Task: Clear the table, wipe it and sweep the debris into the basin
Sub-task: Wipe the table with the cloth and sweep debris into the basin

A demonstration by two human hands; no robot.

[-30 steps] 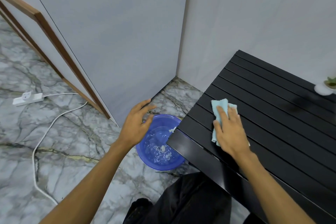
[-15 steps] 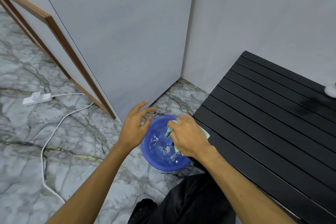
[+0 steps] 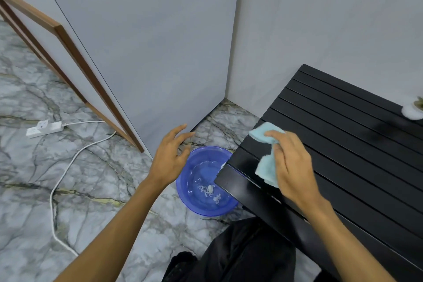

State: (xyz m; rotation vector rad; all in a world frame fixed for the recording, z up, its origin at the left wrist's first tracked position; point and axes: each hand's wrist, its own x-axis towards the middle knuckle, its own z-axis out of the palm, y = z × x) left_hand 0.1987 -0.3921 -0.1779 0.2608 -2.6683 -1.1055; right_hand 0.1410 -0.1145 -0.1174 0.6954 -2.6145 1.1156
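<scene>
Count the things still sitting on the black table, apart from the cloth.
1: a small white pot with a plant, at the table's far right edge, cut off by the frame. More could lie out of view.

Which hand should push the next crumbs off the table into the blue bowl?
The right hand. It already holds the cloth on the table near the corner above the basin. The left hand is empty, hovering off the table.

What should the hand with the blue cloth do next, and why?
Probably drag the cloth along the slats to the table corner and off its edge. The right hand holds it near that corner, and the blue basin sits on the floor just below, already holding white scraps. The left hand hovers open over the basin's rim.
</scene>
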